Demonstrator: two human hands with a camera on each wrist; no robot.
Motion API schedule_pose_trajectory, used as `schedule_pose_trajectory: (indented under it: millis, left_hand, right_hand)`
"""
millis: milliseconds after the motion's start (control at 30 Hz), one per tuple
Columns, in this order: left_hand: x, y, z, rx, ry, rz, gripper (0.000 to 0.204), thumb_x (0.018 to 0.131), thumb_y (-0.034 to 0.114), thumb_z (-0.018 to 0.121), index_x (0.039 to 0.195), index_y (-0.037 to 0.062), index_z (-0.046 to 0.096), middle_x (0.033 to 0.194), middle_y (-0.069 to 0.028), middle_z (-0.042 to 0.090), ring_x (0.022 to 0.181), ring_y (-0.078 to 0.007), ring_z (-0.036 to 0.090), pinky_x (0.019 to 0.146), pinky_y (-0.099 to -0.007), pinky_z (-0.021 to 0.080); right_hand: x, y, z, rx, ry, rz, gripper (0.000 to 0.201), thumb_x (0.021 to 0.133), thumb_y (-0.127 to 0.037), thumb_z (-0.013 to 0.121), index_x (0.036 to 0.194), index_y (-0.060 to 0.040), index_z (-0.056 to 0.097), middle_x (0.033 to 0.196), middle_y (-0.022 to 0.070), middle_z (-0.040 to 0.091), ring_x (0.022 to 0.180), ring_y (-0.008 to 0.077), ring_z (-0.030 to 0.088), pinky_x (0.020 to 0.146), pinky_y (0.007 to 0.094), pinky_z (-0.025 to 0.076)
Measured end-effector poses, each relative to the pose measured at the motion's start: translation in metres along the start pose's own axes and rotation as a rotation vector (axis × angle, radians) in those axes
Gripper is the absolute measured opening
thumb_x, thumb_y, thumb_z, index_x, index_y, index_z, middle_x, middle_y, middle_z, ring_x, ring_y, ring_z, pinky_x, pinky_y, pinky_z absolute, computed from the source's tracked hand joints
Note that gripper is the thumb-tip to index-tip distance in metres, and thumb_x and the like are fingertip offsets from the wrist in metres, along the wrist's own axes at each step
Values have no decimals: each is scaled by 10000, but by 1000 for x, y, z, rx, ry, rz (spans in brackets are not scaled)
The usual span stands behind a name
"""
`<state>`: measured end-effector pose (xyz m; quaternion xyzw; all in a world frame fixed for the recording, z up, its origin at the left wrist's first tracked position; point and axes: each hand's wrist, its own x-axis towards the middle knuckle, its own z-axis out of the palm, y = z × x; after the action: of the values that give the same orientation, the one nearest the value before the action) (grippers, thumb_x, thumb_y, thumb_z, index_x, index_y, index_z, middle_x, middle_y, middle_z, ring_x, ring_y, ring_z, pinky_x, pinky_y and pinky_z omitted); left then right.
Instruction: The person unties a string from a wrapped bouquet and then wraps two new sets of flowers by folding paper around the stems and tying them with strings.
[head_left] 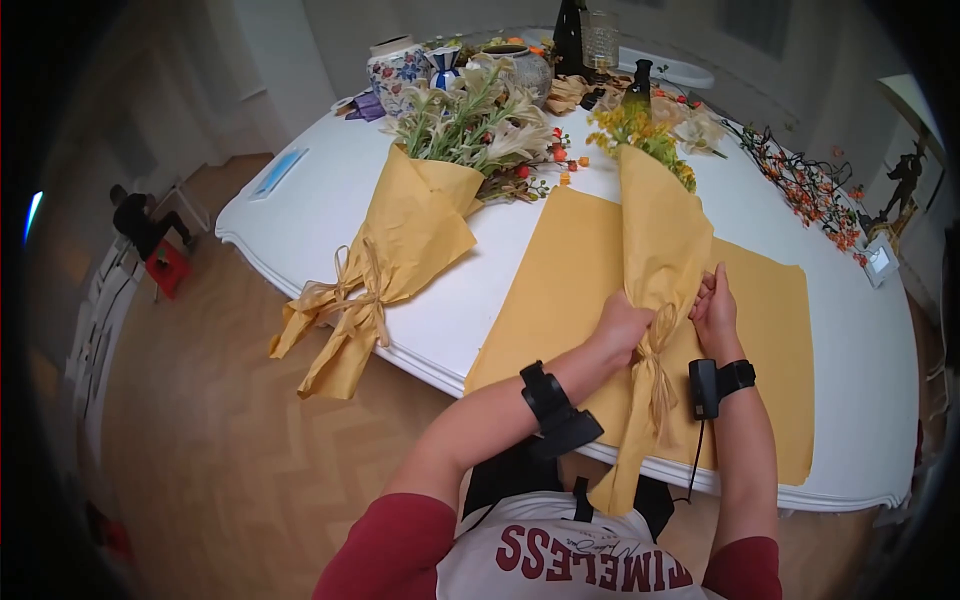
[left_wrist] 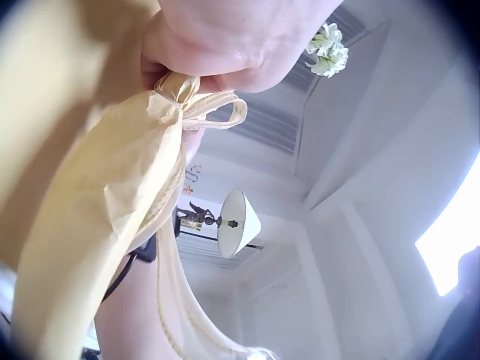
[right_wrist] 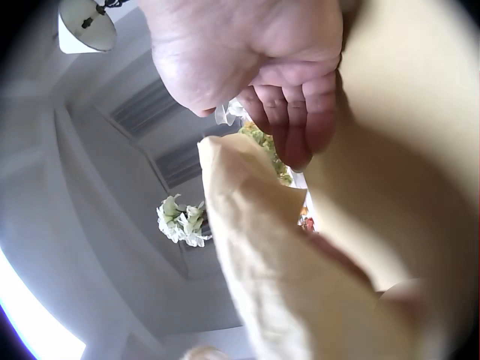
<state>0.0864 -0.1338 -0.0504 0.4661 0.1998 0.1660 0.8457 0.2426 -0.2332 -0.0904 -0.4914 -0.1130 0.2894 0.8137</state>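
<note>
My left hand (head_left: 622, 325) grips the neck of a bouquet wrapped in yellow-brown paper (head_left: 660, 230), at the raffia-like ribbon bow (head_left: 655, 365). Yellow flowers (head_left: 632, 130) show at the top of this wrap. In the left wrist view the left hand (left_wrist: 232, 37) closes round the gathered paper (left_wrist: 112, 187), with a ribbon loop (left_wrist: 225, 112) beside it. To the right of the wrap is my right hand (head_left: 715, 305). In the right wrist view the right hand (right_wrist: 262, 52) has relaxed, slightly bent fingers and holds nothing; the paper cone (right_wrist: 262, 247) stands close by.
Flat brown paper (head_left: 770, 370) lies under the bouquet on the white table (head_left: 460, 290). A second wrapped bouquet (head_left: 400, 220) lies at left, its tails over the edge. Vases (head_left: 395, 75), a dark bottle (head_left: 570, 40) and berry branches (head_left: 800, 190) stand or lie farther back. A person sits far left.
</note>
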Motion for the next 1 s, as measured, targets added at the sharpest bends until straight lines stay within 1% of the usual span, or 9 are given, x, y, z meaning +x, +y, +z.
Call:
schedule_pose_trajectory:
  millis: [67, 133, 233, 400, 533, 667, 800, 833, 1000]
  left_hand:
    - [15, 21, -4, 20, -1, 63, 368, 743, -98, 516, 1107, -47, 511, 925, -113, 604, 814, -230, 625, 662, -347, 536]
    - [29, 43, -14, 47, -62, 122, 375, 737, -96, 519, 1106, -31, 518, 912, -97, 605, 792, -210, 623, 646, -332, 533]
    - [30, 89, -35, 57, -158, 185, 350, 732, -74, 531, 1074, -3, 544, 883, -75, 608, 698, -167, 604, 593, -299, 516]
    - [17, 167, -115, 263, -189, 268, 231, 748, -6, 592, 979, -14, 588, 762, -39, 614, 617, -126, 581, 579, -256, 494]
    - [-9, 213, -180, 397, -96, 303, 266, 767, -20, 554, 1033, -10, 573, 812, -39, 611, 678, -125, 591, 601, -267, 504]
    - [-22, 233, -231, 374, -7, 253, 298, 768, -23, 558, 1067, -17, 566, 862, -54, 623, 713, -139, 608, 645, -274, 517]
    - [-13, 238, -289, 512, 121, 45, 343, 773, -21, 579, 1114, -19, 550, 954, -85, 633, 784, -162, 629, 709, -293, 528]
    - [-12, 238, -294, 576, 159, -24, 349, 777, -7, 596, 1122, -20, 546, 971, -93, 635, 805, -167, 633, 728, -297, 529]
    - [-2, 240, -310, 612, 194, -22, 381, 777, 83, 674, 1123, -16, 548, 946, -93, 642, 823, -171, 635, 752, -304, 527]
  right_hand:
    - [2, 1, -2, -91, -85, 37, 591, 955, -477, 311, 1147, 53, 485, 835, 96, 611, 700, 179, 595, 616, 288, 505]
    - [0, 1, 4, -178, 40, 44, 584, 948, -481, 336, 1114, 56, 492, 717, 78, 582, 587, 145, 550, 533, 265, 476]
    - [-4, -1, 7, -229, 62, 26, 519, 953, -439, 351, 1064, 45, 501, 708, 76, 580, 570, 138, 543, 517, 251, 467]
    - [-7, -2, 12, -296, 55, 13, 431, 960, -372, 362, 1027, 27, 512, 704, 67, 577, 563, 123, 535, 505, 236, 455]
    - [-9, -4, 16, -373, 63, 5, 390, 958, -342, 373, 993, 15, 526, 698, 62, 573, 547, 109, 527, 480, 229, 447]
    - [-8, -2, 19, -448, 65, 7, 339, 934, -298, 402, 958, 11, 540, 696, 66, 576, 532, 106, 525, 461, 228, 444]
    - [-11, -5, 24, -490, 72, 3, 289, 906, -257, 435, 938, 6, 549, 694, 68, 580, 533, 110, 531, 463, 228, 446]
    - [-11, -5, 24, -494, 73, 4, 271, 897, -245, 452, 936, 3, 554, 693, 69, 581, 531, 111, 532, 461, 227, 445]
    - [-9, -2, 22, -517, 63, -14, 236, 881, -224, 493, 936, -7, 570, 690, 67, 583, 528, 115, 536, 458, 227, 442]
